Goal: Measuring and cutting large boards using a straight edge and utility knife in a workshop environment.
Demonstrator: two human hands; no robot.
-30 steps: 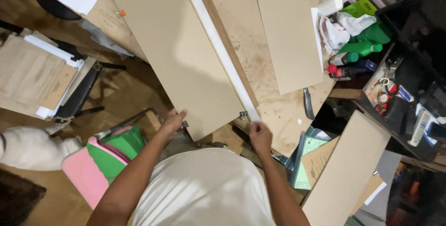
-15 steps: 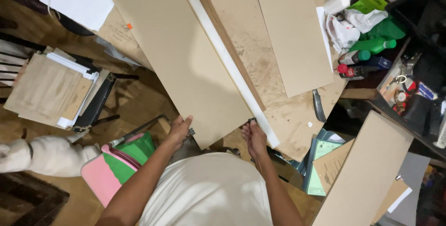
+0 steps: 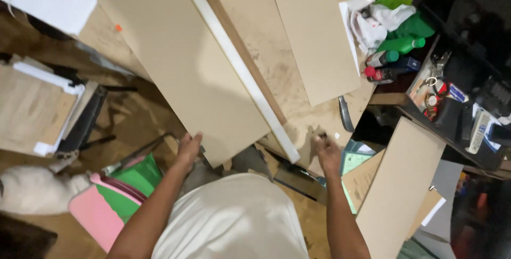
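Observation:
My left hand (image 3: 189,150) grips the near corner of a long tan board (image 3: 181,62) that lies slanted across the worktable (image 3: 290,97). A narrow white strip (image 3: 239,73) runs along the board's right edge. My right hand (image 3: 326,151) hovers over the table's near edge to the right of the strip, fingers loosely spread, with nothing seen in it. A second tan board (image 3: 314,30) lies farther right on the table. A dark grey knife-like tool (image 3: 345,114) rests at the table edge just beyond my right hand.
Green bottles (image 3: 404,43), a red-capped bottle (image 3: 379,73) and white bags (image 3: 372,17) crowd the table's far right. A cluttered dark shelf (image 3: 468,105) stands at right. Another board (image 3: 399,184) leans below it. A pink and green case (image 3: 106,206), a white furry animal (image 3: 26,190) and a board-laden stand (image 3: 37,110) are at left.
My right hand has left the board's near right corner and moved right, over the table edge. My left hand keeps hold of the board's near corner.

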